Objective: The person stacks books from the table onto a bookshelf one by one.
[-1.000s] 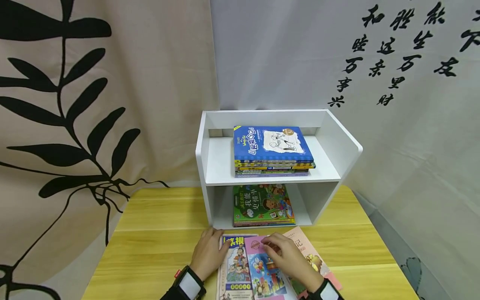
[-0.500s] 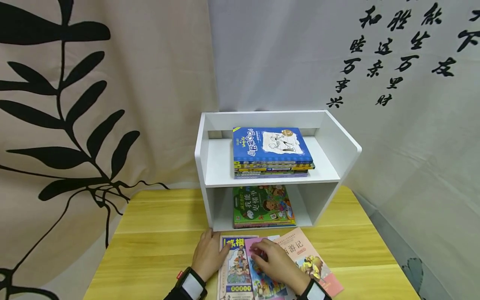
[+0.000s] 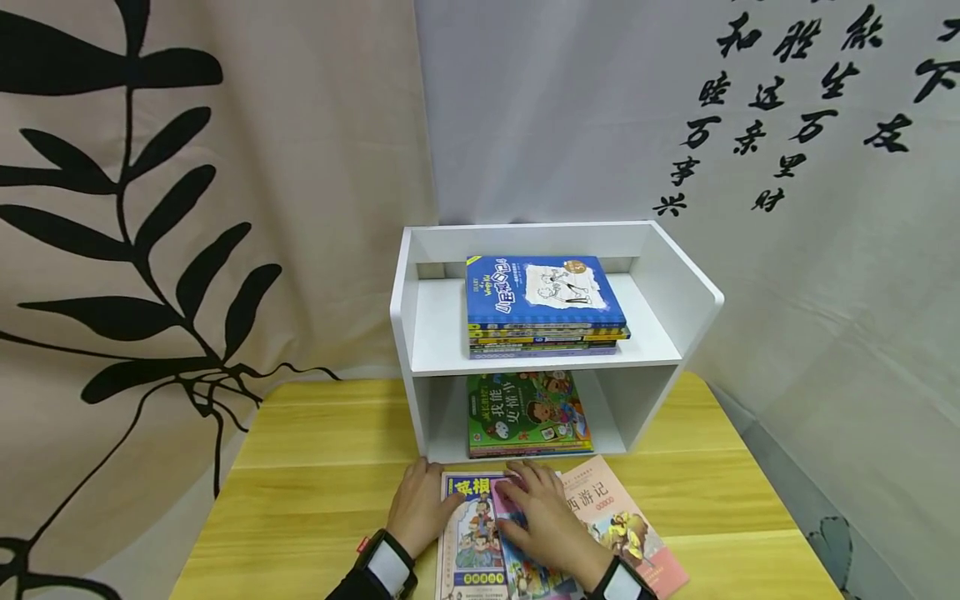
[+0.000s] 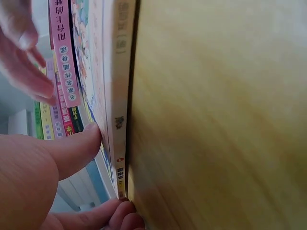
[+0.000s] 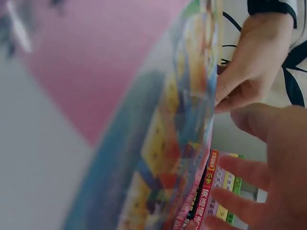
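Observation:
On the table lies a comic book (image 3: 471,546) with a blue-and-yellow title band. My left hand (image 3: 417,510) holds its left edge; in the left wrist view the thumb rests on the cover and curled fingertips meet the book's end beside the spine (image 4: 120,96). A pink-edged picture book (image 3: 525,575) overlaps the comic's right side. My right hand (image 3: 546,521) is over this book with fingers spread, hiding much of its cover; in the right wrist view the fingers stand apart. To the right, a peach-coloured book (image 3: 626,529) lies slanted, partly behind the right hand.
A white two-tier shelf (image 3: 678,321) stands behind the hands. Its upper tier bears a stack of books topped by a blue one (image 3: 540,292), its lower tier a stack topped by a green one (image 3: 517,412). Wooden table (image 3: 315,467) extends on both sides.
The right hand has shifted left across the pink-edged book and its fingers have spread. More of the peach-coloured book now shows. The left hand has stayed at the comic's edge.

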Action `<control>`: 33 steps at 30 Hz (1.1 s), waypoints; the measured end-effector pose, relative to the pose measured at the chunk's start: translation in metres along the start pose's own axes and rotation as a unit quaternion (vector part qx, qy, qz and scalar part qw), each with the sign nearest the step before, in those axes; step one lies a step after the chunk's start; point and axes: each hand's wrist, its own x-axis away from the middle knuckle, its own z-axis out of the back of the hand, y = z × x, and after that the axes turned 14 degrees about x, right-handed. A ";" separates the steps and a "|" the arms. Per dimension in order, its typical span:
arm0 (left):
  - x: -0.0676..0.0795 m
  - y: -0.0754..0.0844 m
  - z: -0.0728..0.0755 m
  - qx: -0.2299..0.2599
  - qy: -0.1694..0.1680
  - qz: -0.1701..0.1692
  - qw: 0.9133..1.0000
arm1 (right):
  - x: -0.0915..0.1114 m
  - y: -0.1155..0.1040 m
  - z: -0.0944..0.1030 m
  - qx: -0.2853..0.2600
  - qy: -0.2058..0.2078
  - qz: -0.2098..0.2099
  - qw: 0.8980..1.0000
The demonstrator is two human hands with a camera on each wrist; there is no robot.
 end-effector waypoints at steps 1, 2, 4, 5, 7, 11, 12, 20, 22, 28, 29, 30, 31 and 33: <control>-0.001 0.000 0.000 0.001 -0.003 0.002 1.000 | 0.001 0.000 -0.001 0.003 -0.013 0.002 1.000; -0.002 0.000 0.000 0.004 -0.005 0.004 1.000 | 0.001 0.000 -0.001 0.002 -0.030 0.002 1.000; -0.005 0.000 0.001 0.012 -0.007 0.008 1.000 | 0.002 0.002 -0.002 -0.003 -0.060 -0.001 0.998; -0.006 0.001 0.001 0.019 -0.008 0.012 1.000 | 0.003 0.003 -0.002 -0.005 -0.072 -0.002 0.997; -0.008 0.001 0.001 0.035 -0.013 0.023 0.999 | 0.003 0.005 -0.003 -0.016 -0.086 0.000 0.996; -0.013 0.000 0.003 0.081 -0.043 0.054 0.994 | 0.004 0.009 -0.006 -0.045 -0.089 -0.003 0.995; -0.014 0.000 0.004 0.091 -0.052 0.060 0.993 | 0.004 0.009 -0.007 -0.053 -0.089 -0.005 0.995; -0.018 0.005 0.010 0.209 -0.107 0.078 0.969 | 0.003 0.010 -0.007 -0.102 -0.078 -0.032 0.991; -0.019 0.009 0.014 0.218 -0.099 0.070 0.969 | 0.003 0.009 -0.006 -0.115 -0.067 -0.040 0.990; -0.023 0.027 0.038 0.210 -0.046 0.038 0.976 | 0.004 0.011 -0.006 -0.143 -0.031 -0.062 0.987; -0.023 0.031 0.043 0.209 -0.043 0.035 0.976 | 0.004 0.012 -0.007 -0.146 -0.026 -0.067 0.987; -0.022 0.035 0.048 0.208 -0.041 0.034 0.977 | 0.005 0.013 -0.008 -0.148 -0.021 -0.070 0.986; -0.022 0.039 0.053 0.212 -0.040 0.036 0.976 | 0.006 0.013 -0.009 -0.149 -0.019 -0.074 0.986; -0.019 0.050 0.064 0.215 -0.039 0.038 0.975 | 0.007 0.015 -0.010 -0.151 -0.015 -0.077 0.985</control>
